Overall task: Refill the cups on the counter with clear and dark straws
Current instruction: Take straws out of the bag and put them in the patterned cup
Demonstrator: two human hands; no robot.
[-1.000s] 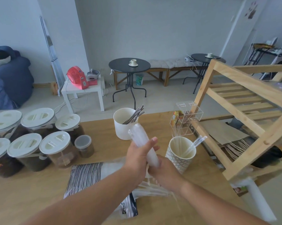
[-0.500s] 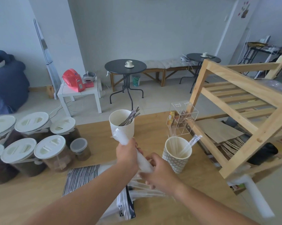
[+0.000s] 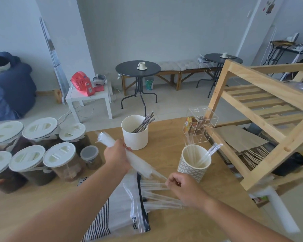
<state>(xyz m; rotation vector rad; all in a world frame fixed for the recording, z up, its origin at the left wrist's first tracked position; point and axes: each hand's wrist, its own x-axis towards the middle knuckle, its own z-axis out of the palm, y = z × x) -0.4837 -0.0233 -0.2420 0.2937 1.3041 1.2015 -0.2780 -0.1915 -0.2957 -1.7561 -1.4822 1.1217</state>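
My left hand (image 3: 118,155) grips a clear plastic sleeve of straws (image 3: 140,165), held slanted over the wooden counter (image 3: 164,220). My right hand (image 3: 183,187) pinches clear straws (image 3: 154,185) that stick out of the sleeve's lower end. More clear straws (image 3: 159,198) lie fanned on the counter below. A patterned cup (image 3: 193,163) with a few clear straws stands right of my hands. A plain white cup (image 3: 135,135) with dark straws (image 3: 144,122) stands behind my left hand.
Several white-lidded jars (image 3: 33,154) crowd the counter's left side. A striped zip bag (image 3: 115,212) lies under my arms. A clear acrylic box (image 3: 199,126) and a wooden shelf rack (image 3: 262,123) with paper bags stand at the right.
The sleeve has tipped down to the left in my left hand. My right hand has slid down and right, drawing clear straws out of the sleeve's open end.
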